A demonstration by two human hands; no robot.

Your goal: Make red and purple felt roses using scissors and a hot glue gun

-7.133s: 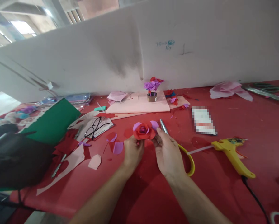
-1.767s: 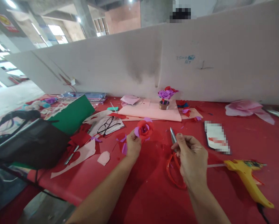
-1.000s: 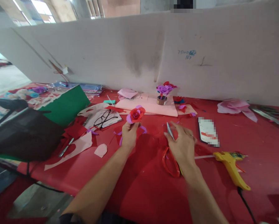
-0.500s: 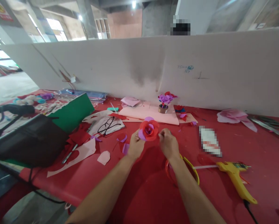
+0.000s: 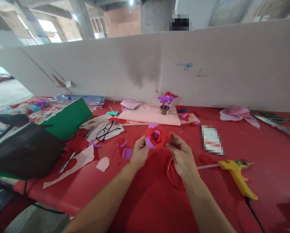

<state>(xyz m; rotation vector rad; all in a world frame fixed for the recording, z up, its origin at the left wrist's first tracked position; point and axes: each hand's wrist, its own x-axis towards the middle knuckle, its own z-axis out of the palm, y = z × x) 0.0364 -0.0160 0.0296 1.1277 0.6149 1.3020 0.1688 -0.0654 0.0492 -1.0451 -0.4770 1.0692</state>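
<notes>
A red and purple paper flower (image 5: 155, 137) faces me over the middle of the table. My left hand (image 5: 139, 152) is closed on its left side, the fingers partly hidden behind the petals. On the right, my right hand (image 5: 184, 155) pinches a red paper petal (image 5: 168, 137) between thumb and fingers, right against the flower. Whether that petal is joined to the flower, I cannot tell. Below my right wrist lies a red ring-shaped roll (image 5: 169, 176), partly covered by the arm. A yellow hot glue gun (image 5: 237, 174) lies farther right, its cord running to the front.
A small pot of paper flowers (image 5: 164, 110) stands on pink sheets (image 5: 147, 117) at the back. Eyeglasses (image 5: 107, 131), paper scraps (image 5: 103, 164), a green board (image 5: 67, 118) and a dark bag (image 5: 26, 152) are at left. A white partition (image 5: 98, 68) closes the far side.
My right hand has turned, its fingers spreading over a red petal at the flower's right edge. The flower stays in my left hand. The whole view has shifted slightly.
</notes>
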